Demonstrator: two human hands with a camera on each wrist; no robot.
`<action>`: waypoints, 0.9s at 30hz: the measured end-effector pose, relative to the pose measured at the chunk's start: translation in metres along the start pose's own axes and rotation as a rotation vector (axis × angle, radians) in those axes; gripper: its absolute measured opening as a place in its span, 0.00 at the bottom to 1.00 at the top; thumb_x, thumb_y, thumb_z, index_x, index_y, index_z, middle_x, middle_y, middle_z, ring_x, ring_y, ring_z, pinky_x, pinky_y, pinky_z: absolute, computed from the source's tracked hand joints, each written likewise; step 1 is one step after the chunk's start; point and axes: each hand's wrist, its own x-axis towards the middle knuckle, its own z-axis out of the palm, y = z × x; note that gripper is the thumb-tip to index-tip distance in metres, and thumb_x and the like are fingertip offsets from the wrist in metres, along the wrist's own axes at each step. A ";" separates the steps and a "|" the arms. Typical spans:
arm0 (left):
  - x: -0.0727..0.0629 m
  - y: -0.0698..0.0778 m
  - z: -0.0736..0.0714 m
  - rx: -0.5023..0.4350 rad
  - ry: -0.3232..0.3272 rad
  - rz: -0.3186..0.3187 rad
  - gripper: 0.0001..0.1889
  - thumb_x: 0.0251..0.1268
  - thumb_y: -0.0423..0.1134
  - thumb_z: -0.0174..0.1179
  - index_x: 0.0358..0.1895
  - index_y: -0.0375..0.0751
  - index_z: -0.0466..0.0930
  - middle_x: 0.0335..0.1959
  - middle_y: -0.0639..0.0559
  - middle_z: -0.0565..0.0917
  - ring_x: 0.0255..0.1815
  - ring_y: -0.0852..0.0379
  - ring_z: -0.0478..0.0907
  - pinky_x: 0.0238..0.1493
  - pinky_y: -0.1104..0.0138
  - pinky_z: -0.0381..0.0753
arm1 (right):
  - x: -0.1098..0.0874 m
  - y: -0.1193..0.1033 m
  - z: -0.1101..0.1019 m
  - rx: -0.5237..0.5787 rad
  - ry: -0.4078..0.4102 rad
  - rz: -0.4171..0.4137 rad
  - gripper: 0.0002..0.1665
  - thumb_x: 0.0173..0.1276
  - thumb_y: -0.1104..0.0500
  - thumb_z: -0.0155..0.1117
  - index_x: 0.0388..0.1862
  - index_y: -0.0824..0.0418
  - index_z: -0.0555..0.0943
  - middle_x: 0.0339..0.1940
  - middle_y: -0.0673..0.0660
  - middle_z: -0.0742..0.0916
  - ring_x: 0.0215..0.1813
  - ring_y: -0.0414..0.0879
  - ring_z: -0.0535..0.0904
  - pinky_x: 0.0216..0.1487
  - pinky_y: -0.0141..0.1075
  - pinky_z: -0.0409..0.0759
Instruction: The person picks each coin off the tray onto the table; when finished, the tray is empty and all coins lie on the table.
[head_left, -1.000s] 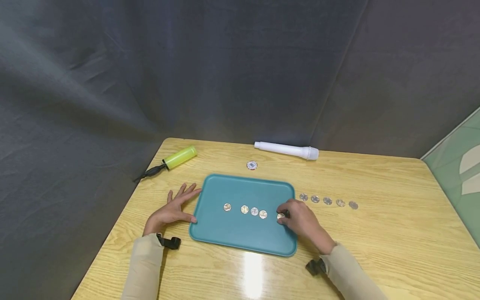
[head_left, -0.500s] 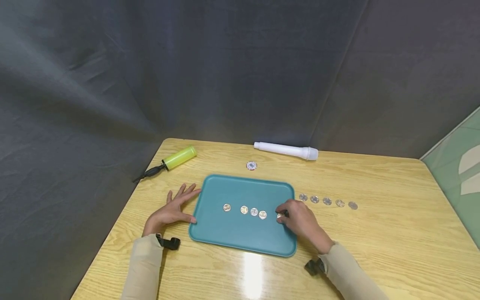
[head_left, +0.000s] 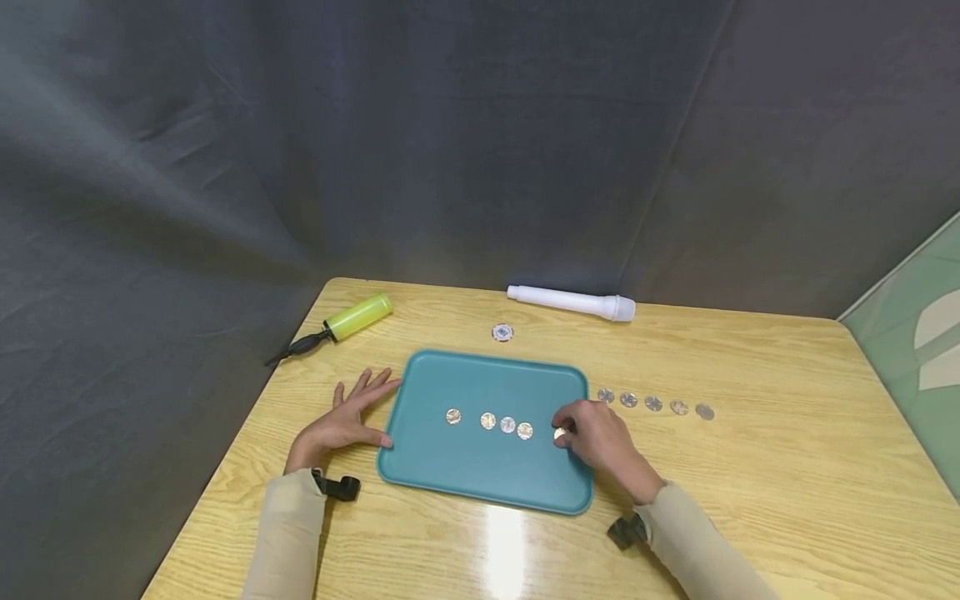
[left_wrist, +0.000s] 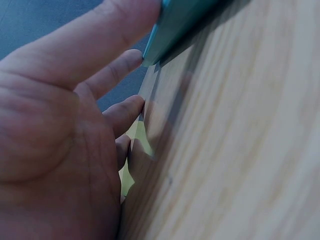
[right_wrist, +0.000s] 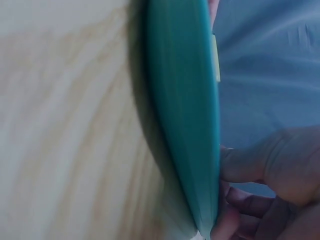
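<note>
A teal tray [head_left: 480, 479] lies on the wooden table, with several coins in a loose row across it, one of them a silver coin [head_left: 507, 425]. My right hand [head_left: 600, 435] reaches over the tray's right side and pinches a gold-toned coin [head_left: 559, 433] between thumb and fingers, low over the tray floor. In the right wrist view the tray's outer wall [right_wrist: 185, 110] hides that coin. My left hand [head_left: 348, 421] is spread at the tray's left edge, its thumb and index finger touching the rim; the left wrist view shows the fingers [left_wrist: 122, 117] extended.
Right of the tray, several silvery coins [head_left: 653, 403] form a row on the table. Behind it lie a poker chip [head_left: 502, 332] and a white microphone-shaped stick [head_left: 570, 301]. A yellow-green hand pump [head_left: 360, 317] with a black end lies at the back left. Dark cloth [head_left: 480, 150] hangs behind the table.
The coin in my right fingers has tilted and now shows a brighter face; the hand stays at nearly the same spot. My left hand and the other coins have not moved.
</note>
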 end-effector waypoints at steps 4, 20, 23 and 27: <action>0.000 0.000 0.000 0.002 -0.004 0.000 0.52 0.51 0.45 0.77 0.79 0.48 0.58 0.84 0.40 0.43 0.83 0.34 0.21 0.70 0.33 0.09 | 0.000 0.001 -0.001 -0.001 0.000 0.004 0.09 0.50 0.62 0.81 0.31 0.58 0.90 0.29 0.52 0.91 0.31 0.40 0.84 0.32 0.37 0.84; 0.001 -0.001 -0.001 -0.002 -0.002 0.004 0.51 0.51 0.44 0.77 0.79 0.47 0.58 0.84 0.39 0.43 0.83 0.34 0.21 0.70 0.33 0.08 | -0.002 0.003 -0.008 0.044 -0.018 -0.017 0.06 0.54 0.63 0.78 0.26 0.59 0.86 0.23 0.50 0.87 0.27 0.37 0.78 0.29 0.32 0.79; 0.001 -0.001 -0.001 -0.004 -0.002 0.002 0.51 0.51 0.44 0.77 0.79 0.48 0.58 0.84 0.40 0.42 0.83 0.34 0.21 0.70 0.33 0.08 | -0.002 0.004 -0.009 0.058 -0.023 -0.039 0.06 0.55 0.63 0.78 0.25 0.59 0.86 0.22 0.49 0.87 0.27 0.36 0.78 0.29 0.31 0.79; 0.000 -0.001 -0.001 -0.007 -0.005 -0.001 0.51 0.51 0.44 0.77 0.79 0.48 0.58 0.84 0.40 0.42 0.83 0.34 0.21 0.70 0.34 0.08 | -0.003 0.007 -0.010 0.102 -0.047 -0.049 0.05 0.57 0.63 0.77 0.26 0.58 0.86 0.23 0.49 0.87 0.27 0.36 0.77 0.29 0.29 0.78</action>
